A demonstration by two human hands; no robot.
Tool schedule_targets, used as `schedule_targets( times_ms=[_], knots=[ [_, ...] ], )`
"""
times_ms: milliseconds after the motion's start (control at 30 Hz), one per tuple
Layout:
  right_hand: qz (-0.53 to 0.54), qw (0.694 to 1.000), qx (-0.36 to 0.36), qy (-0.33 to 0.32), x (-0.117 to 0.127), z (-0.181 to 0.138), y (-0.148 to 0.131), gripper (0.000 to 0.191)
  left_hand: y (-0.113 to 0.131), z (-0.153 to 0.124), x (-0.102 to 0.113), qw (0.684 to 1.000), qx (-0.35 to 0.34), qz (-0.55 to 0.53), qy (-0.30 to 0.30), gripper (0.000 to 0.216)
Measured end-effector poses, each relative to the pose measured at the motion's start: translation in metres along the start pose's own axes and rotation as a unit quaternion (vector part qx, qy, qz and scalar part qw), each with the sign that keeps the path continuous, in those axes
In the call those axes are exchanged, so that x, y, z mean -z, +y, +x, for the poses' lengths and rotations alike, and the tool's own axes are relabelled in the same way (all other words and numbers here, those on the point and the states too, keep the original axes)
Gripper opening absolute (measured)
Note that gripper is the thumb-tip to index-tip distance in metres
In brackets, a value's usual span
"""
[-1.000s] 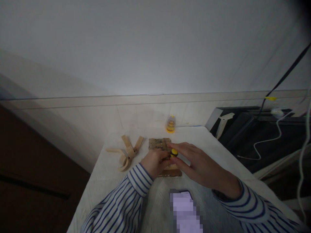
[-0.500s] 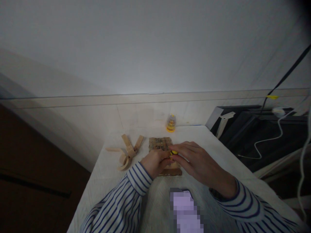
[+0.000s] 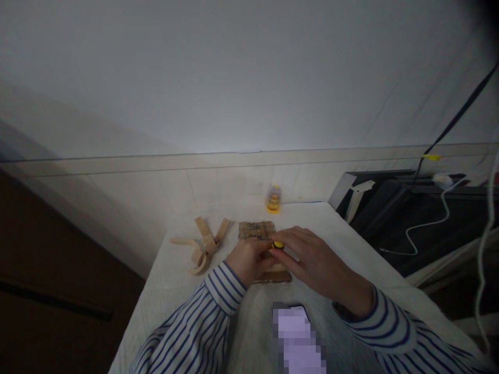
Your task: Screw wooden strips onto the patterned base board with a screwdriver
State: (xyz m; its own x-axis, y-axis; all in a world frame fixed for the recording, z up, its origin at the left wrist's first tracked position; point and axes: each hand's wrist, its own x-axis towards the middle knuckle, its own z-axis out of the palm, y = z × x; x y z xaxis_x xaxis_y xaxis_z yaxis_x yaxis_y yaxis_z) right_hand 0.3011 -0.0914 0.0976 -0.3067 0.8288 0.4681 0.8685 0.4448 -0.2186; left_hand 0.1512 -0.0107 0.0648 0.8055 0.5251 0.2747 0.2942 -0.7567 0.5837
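My right hand (image 3: 310,254) pinches a small yellow-and-black knob (image 3: 278,244), which looks like a screwdriver handle, between thumb and fingers. Close against its left side, my left hand (image 3: 249,257) is closed, its fingertips meeting the right hand's; what it grips is hidden. Both hands are over a brown packet (image 3: 256,228) with dark print on its far part. Its middle is covered by the hands. Beyond them stands a clear domed container (image 3: 273,199) with a yellow base and small things inside.
Left of the hands lies a tangle of flat tan strips (image 3: 208,244). A phone (image 3: 298,337), its screen blurred out, lies near me on the white-covered table (image 3: 167,311). A wall (image 3: 234,182) rises behind. Dark panels (image 3: 382,208) and a white cable (image 3: 421,224) are at right.
The yellow-and-black knob has turned slightly, showing its dark band differently between the fingers. Both hands stay nearly in place, and the view has shifted a little.
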Motion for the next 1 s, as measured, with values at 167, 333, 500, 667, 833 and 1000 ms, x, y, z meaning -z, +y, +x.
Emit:
schedule_targets(
  times_ms=[167,333,500,667,833,1000],
  knots=[
    [0.014,1.000,0.007,-0.014,0.0036,0.0012,-0.0016,0.030,-0.0051,-0.0018,-0.0020,1.000,-0.008,-0.012,-0.004,0.017],
    [0.030,0.999,0.019,-0.025,0.0030,-0.0006,0.0012,0.032,-0.0078,-0.0019,-0.0034,1.000,-0.012,-0.027,-0.003,0.017],
    [0.022,0.999,0.026,-0.021,0.0010,-0.0003,0.0034,0.026,-0.0087,-0.0020,-0.0046,0.999,-0.014,-0.028,-0.008,0.015],
    [0.005,1.000,0.026,-0.011,0.0008,0.0002,0.0023,0.025,-0.0066,-0.0020,-0.0034,0.999,-0.024,-0.034,-0.013,0.014],
    [0.010,1.000,0.023,-0.007,-0.0003,-0.0002,0.0026,0.024,-0.0053,-0.0014,-0.0030,0.998,-0.020,-0.052,-0.028,0.017],
    [0.028,0.999,0.014,-0.007,-0.0024,-0.0009,0.0027,0.020,-0.0057,-0.0022,-0.0032,0.997,-0.023,-0.066,-0.038,0.016]
  ],
)
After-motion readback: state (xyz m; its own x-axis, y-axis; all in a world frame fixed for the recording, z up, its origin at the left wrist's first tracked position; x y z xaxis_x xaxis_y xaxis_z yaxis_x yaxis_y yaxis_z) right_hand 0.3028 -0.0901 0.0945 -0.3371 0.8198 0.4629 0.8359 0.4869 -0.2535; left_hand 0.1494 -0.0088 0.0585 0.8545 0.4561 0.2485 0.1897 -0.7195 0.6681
